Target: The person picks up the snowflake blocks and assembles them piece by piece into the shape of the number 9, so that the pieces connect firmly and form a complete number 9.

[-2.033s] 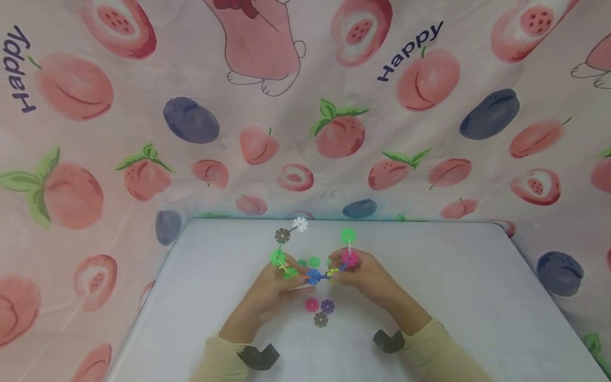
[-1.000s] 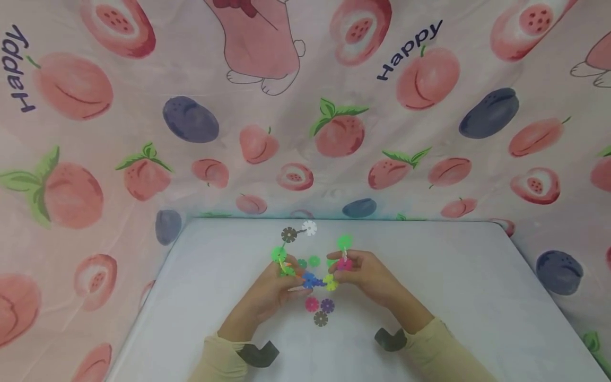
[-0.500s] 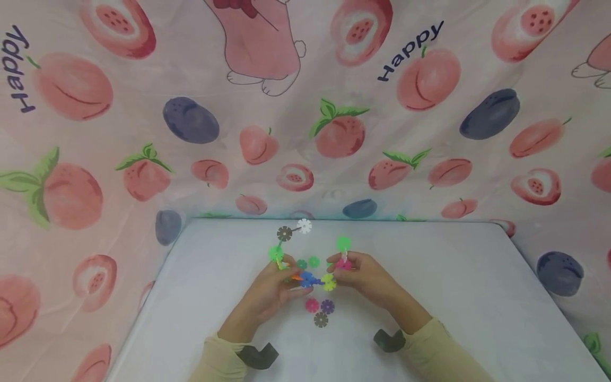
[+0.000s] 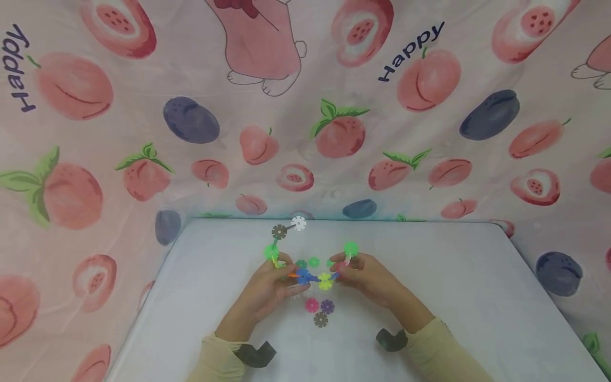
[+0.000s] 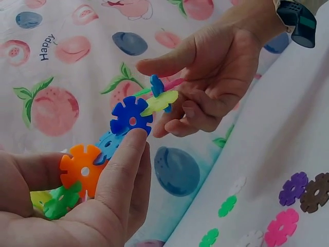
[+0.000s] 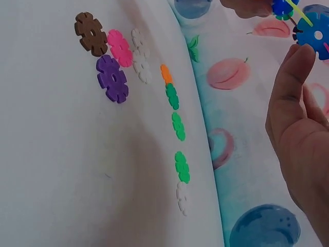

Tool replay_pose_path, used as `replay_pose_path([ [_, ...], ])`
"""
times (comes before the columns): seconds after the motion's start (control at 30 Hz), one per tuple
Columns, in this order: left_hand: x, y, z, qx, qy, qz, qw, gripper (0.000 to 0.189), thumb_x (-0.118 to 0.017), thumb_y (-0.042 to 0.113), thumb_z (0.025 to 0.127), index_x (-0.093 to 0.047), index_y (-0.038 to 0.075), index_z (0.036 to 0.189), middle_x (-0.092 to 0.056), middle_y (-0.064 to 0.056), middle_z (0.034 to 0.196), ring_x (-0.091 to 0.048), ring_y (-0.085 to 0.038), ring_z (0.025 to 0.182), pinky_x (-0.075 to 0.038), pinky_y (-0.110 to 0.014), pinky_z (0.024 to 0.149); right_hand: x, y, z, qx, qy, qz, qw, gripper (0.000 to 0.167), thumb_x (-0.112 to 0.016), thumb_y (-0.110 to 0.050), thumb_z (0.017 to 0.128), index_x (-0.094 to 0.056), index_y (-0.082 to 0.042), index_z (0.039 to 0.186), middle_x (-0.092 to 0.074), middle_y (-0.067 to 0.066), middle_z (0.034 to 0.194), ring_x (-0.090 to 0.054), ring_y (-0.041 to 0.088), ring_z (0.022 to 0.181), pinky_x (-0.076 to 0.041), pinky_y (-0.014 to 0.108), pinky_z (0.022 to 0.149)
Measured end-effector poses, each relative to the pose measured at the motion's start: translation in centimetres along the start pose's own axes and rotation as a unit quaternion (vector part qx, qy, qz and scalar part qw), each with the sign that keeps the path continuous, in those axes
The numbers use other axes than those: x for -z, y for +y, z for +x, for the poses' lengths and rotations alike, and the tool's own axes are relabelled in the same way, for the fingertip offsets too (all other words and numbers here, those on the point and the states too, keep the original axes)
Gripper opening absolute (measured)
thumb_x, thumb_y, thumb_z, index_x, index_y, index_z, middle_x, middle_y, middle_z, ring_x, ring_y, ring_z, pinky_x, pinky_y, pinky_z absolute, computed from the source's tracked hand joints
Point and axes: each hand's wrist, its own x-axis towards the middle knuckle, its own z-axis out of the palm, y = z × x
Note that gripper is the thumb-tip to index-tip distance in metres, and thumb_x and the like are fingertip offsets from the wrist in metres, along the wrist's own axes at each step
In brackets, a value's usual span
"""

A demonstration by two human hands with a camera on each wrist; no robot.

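Note:
A chain of interlocking snowflake discs stretches between both hands above the table. My left hand [image 4: 267, 286] pinches its left part, with the orange disc [image 5: 77, 162] between thumb and fingers and a fingertip at the dark blue disc [image 5: 122, 114]. From there the chain rises through a green disc [image 4: 271, 251] and a brown disc [image 4: 279, 232] to a white disc [image 4: 298, 223] at its tip. My right hand [image 4: 367, 276] pinches the other part, just beyond the yellow disc [image 4: 325, 282]; its fingers partly cover a pink disc. A green disc [image 4: 351, 249] tops that end.
Loose pink [image 4: 312, 305], purple [image 4: 327, 306] and brown [image 4: 321, 320] discs lie on the white table [image 4: 458, 286] below the hands. Further back sit loose green [image 6: 178, 126], orange [image 6: 166, 74] and white discs. A fruit-printed cloth [image 4: 296, 138] hangs behind the table.
The chain's left end dips rightward, then swings back left. The yellow and blue discs shift left. The right end has turned, so the pink disc is now mostly behind my right fingers.

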Motion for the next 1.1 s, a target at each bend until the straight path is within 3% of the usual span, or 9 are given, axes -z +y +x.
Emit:
replay_pose_path([
  [0.17, 0.21, 0.01, -0.09, -0.005, -0.004, -0.012, 0.9999, 0.008, -0.049, 0.007, 0.105, -0.047, 0.014, 0.103, -0.049, -0.005, 0.106, -0.058, -0.02, 0.102, -0.051, -0.054, 0.106, 0.29, 0.23, -0.05, 0.013, 0.004, 0.022, 0.9996, 0.042, -0.067, -0.017, 0.099, -0.055, 0.005, 0.133, -0.066, 0.011, 0.118, -0.067, 0.026, 0.107, -0.057, 0.031, 0.098],
  [0.27, 0.34, -0.04, -0.04, -0.008, -0.005, -0.015, 0.9998, 0.007, -0.048, 0.007, 0.106, -0.046, 0.014, 0.103, -0.049, -0.005, 0.106, -0.058, -0.019, 0.101, -0.051, -0.054, 0.106, 0.28, 0.21, -0.07, 0.019, 0.014, 0.023, 0.9994, 0.043, -0.069, -0.015, 0.098, -0.054, 0.008, 0.131, -0.066, 0.012, 0.115, -0.068, 0.025, 0.103, -0.058, 0.031, 0.095],
  [0.47, 0.3, -0.12, -0.02, 0.002, 0.003, -0.006, 1.0, 0.008, -0.046, 0.007, 0.107, -0.046, 0.014, 0.103, -0.053, -0.005, 0.104, -0.06, -0.019, 0.1, -0.051, -0.054, 0.105, 0.1, 0.02, -0.1, 0.003, 0.051, 0.005, 0.9987, 0.048, -0.074, -0.017, 0.094, -0.056, 0.009, 0.131, -0.07, 0.005, 0.105, -0.07, 0.021, 0.097, -0.06, 0.031, 0.09],
  [0.57, 0.28, -0.15, 0.0, 0.009, 0.002, 0.003, 1.0, 0.007, -0.046, 0.007, 0.107, -0.046, 0.013, 0.105, -0.054, -0.004, 0.103, -0.061, -0.019, 0.1, -0.052, -0.054, 0.104, -0.04, -0.11, -0.08, -0.008, 0.06, -0.01, 0.9981, 0.048, -0.076, -0.02, 0.093, -0.059, 0.005, 0.131, -0.069, 0.008, 0.105, -0.071, 0.021, 0.095, -0.061, 0.031, 0.088],
  [0.67, 0.28, -0.21, 0.05, 0.014, 0.001, 0.011, 0.9998, 0.006, -0.047, 0.007, 0.106, -0.046, 0.012, 0.106, -0.055, -0.004, 0.103, -0.063, -0.02, 0.101, -0.052, -0.054, 0.104, -0.22, -0.29, -0.06, -0.012, 0.061, -0.022, 0.9978, 0.05, -0.076, -0.024, 0.093, -0.06, 0.004, 0.131, -0.068, 0.009, 0.118, -0.071, 0.02, 0.093, -0.061, 0.03, 0.086],
  [0.73, 0.3, -0.25, 0.12, 0.018, 0.002, 0.016, 0.9997, 0.006, -0.049, 0.007, 0.106, -0.046, 0.012, 0.106, -0.056, -0.005, 0.103, -0.064, -0.021, 0.102, -0.052, -0.054, 0.104, -0.34, -0.4, -0.08, -0.013, 0.061, -0.023, 0.9978, 0.053, -0.076, -0.025, 0.093, -0.058, 0.005, 0.133, -0.069, 0.011, 0.118, -0.071, 0.02, 0.092, -0.061, 0.03, 0.084],
  [0.9, 0.36, -0.39, 0.22, 0.026, 0.004, 0.029, 0.9992, 0.006, -0.05, 0.006, 0.105, -0.047, 0.011, 0.105, -0.056, -0.006, 0.104, -0.065, -0.022, 0.101, -0.053, -0.053, 0.103, -0.55, -0.62, -0.17, -0.023, 0.061, -0.017, 0.9977, 0.059, -0.074, -0.024, 0.094, -0.052, 0.008, 0.138, -0.07, 0.009, 0.101, -0.072, 0.018, 0.088, -0.061, 0.028, 0.079],
  [1.1, 0.37, -0.59, 0.24, 0.03, -0.003, 0.026, 0.9992, 0.01, -0.054, 0.005, 0.103, -0.046, 0.009, 0.107, -0.057, -0.007, 0.105, -0.066, -0.024, 0.102, -0.053, -0.053, 0.102, -0.58, -0.6, -0.18, -0.024, 0.064, -0.019, 0.9975, 0.059, -0.074, -0.023, 0.094, -0.052, 0.008, 0.14, -0.07, 0.008, 0.104, -0.073, 0.018, 0.089, -0.062, 0.031, 0.084],
])
